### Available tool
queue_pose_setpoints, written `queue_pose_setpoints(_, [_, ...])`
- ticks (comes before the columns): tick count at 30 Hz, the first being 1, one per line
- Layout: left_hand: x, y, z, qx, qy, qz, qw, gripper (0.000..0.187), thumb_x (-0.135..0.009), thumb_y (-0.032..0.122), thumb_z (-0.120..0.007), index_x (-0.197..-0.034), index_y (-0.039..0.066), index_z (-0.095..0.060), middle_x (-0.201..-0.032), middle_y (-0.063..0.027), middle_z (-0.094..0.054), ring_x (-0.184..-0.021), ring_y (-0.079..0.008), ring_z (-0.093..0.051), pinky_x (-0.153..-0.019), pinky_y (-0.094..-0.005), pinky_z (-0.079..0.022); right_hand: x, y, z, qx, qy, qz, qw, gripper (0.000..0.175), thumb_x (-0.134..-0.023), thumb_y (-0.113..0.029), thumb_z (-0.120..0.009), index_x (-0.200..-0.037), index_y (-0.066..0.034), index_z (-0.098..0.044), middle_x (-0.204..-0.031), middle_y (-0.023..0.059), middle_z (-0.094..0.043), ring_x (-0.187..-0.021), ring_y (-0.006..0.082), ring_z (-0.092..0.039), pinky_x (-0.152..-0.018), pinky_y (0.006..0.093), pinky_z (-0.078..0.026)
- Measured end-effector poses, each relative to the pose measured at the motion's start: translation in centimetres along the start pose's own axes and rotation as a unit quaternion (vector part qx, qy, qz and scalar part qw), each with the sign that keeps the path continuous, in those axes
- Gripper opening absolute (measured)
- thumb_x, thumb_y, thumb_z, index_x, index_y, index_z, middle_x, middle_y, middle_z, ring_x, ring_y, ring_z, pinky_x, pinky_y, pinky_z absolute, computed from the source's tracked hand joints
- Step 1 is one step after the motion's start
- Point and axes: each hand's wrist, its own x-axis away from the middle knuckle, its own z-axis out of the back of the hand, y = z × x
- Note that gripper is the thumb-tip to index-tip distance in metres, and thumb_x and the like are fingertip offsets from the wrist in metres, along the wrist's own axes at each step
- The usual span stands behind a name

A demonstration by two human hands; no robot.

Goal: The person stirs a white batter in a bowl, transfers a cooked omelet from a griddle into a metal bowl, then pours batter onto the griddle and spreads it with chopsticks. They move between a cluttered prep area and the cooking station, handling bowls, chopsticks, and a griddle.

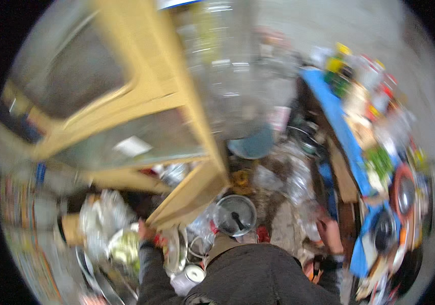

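Observation:
My left hand [147, 231] is at the lower edge of an open yellow wooden cabinet door [190, 194], its fingers at the door's corner. Motion blur hides exactly how it grips. Out to the right, my right hand [329, 232] hangs near the side of a table, beside crumpled clear plastic [299, 177]; whether it holds something is unclear. The yellow cabinet [156, 76] with glass panels stands in front of me on the left. Below me a round glass lid [236, 215] with a black knob lies close to my body.
A table with a blue covering [339, 122] runs along the right, crowded with bottles, green vegetables [378, 162] and a red-rimmed pan [404, 190]. A blue-grey basin [253, 143] stands ahead on the floor. At lower left are a bowl of chopped greens [124, 248] and plastic bags [103, 221].

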Motion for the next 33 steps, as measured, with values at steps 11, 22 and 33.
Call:
queue_pose_setpoints(11, [-2.7, 21.4, 8.6, 0.262, 0.147, -0.2, 0.933, 0.035, -0.082, 0.012, -0.064, -0.116, 0.002, -0.059, -0.102, -0.0198, -0.065, -0.091, -0.0365, -0.063, -0.078, -0.0426, -0.053, -13.0, -15.5, -5.2, 0.011, -0.141, 0.167, 0.976, 0.024, -0.087, -0.013, -0.061, -0.105, 0.0022, -0.061, -0.086, 0.0244, -0.063, -0.077, 0.0423, -0.061, -0.067, 0.0449, -0.049])
queue_pose_setpoints(22, [-5.6, 40.7, 7.6, -0.111, 0.118, -0.396, 0.904, 0.055, -0.082, 0.007, -0.051, -0.135, 0.023, -0.047, -0.07, -0.0126, -0.064, -0.057, -0.0318, -0.063, -0.047, -0.0432, -0.051, -15.9, -27.4, -9.5, -0.081, -0.2, 0.3, 0.929, 0.031, -0.087, -0.011, -0.058, -0.116, -0.0015, -0.05, -0.084, 0.0241, -0.062, -0.078, 0.0434, -0.061, -0.063, 0.0494, -0.048])
queue_pose_setpoints(33, [-7.7, 37.0, 10.4, -0.099, 0.136, -0.409, 0.897, 0.06, -0.077, 0.007, -0.057, -0.133, 0.028, -0.051, -0.077, -0.0101, -0.062, -0.061, -0.029, -0.064, -0.051, -0.0399, -0.051, -21.4, -35.1, -13.8, -0.203, -0.017, 0.366, 0.908, 0.031, -0.091, -0.003, -0.048, -0.12, 0.006, -0.047, -0.112, 0.0291, -0.054, -0.096, 0.0473, -0.056, -0.08, 0.0485, -0.048])
